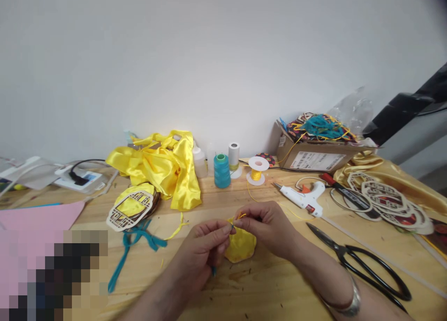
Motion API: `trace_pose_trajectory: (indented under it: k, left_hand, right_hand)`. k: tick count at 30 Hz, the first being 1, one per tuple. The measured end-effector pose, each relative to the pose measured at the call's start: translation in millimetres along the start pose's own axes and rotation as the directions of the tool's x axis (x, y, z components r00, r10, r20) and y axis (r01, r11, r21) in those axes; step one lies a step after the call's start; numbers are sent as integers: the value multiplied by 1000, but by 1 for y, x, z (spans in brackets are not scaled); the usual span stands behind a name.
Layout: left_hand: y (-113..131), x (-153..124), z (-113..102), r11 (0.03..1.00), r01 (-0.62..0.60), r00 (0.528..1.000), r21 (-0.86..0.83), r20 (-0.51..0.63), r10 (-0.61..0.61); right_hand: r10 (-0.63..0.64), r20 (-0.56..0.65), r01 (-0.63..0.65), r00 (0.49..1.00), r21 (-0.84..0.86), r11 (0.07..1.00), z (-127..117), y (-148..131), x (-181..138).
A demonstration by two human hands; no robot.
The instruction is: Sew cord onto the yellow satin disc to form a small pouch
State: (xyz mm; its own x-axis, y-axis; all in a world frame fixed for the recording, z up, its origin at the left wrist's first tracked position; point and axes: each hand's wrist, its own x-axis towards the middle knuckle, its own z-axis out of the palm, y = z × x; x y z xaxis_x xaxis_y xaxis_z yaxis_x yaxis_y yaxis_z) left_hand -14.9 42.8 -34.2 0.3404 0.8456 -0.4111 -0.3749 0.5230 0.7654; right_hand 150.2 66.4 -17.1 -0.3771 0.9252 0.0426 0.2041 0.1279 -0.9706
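Observation:
My left hand [211,241] and my right hand [262,224] meet fingertip to fingertip at the top of a round yellow satin piece [243,244], which rests just above or on the wooden table. Between the fingers of my right hand is a short yellow cord [242,215], its loose end sticking up. The left thumb and fingers pinch at the same spot, where the cord meets the piece; the exact grip is partly hidden. A bit of teal strand [213,270] shows beneath my left hand.
Black scissors [344,251] and a white glue gun [303,196] lie right. Behind are teal thread [222,171], a yellow cord spool [257,174] and a filled cardboard box [314,155]. Left are yellow satin [178,172], openwork wooden pieces [118,218] and teal strands [127,246].

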Motion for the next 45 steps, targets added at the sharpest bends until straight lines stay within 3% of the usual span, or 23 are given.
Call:
trace_pose_trajectory:
  k: [14,25,45]
  left_hand:
    - [-1,-2,2,985,-119,992,123,-21,122]
    - [7,-5,4,918,-159,979,364,-65,196]
    - [1,-3,-1,957,-133,989,259,-25,145]
  right_hand:
    - [21,28,-25,999,145,989,0,2,2]
    - [-2,-1,2,1000,66,998,-2,0,1]
    - [-20,15,19,1000,41,999,-2,1,1]
